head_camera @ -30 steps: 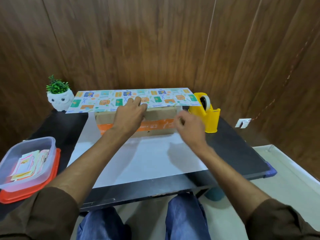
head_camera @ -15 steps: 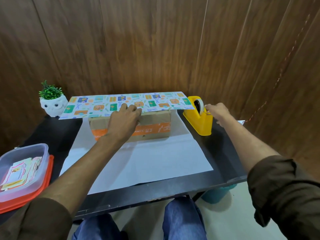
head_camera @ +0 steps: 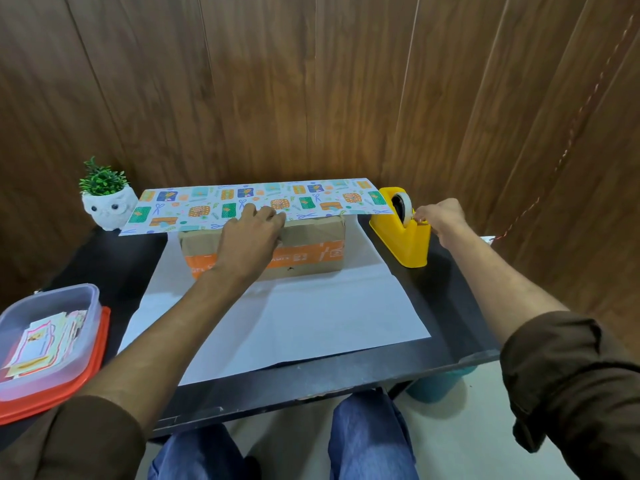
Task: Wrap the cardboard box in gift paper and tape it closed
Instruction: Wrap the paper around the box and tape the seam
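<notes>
The box (head_camera: 308, 244) lies far back on the table (head_camera: 450, 299), long axis running left to right, its orange-banded long side facing the person. It sits on the paper (head_camera: 294, 317) — white side spread toward the person, printed flap folded over the top. The left hand (head_camera: 251, 237) presses that flap down, grasping nothing. The right hand (head_camera: 441, 216) pinches the tape (head_camera: 406, 202) at the dispenser (head_camera: 401, 240), just right of the box

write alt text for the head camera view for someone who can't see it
A person's left hand presses a flap of patterned gift paper onto a cardboard box, while the right hand pinches the tape at a yellow dispenser. They sit on a black table, with an owl planter and a plastic container at left.
</notes>
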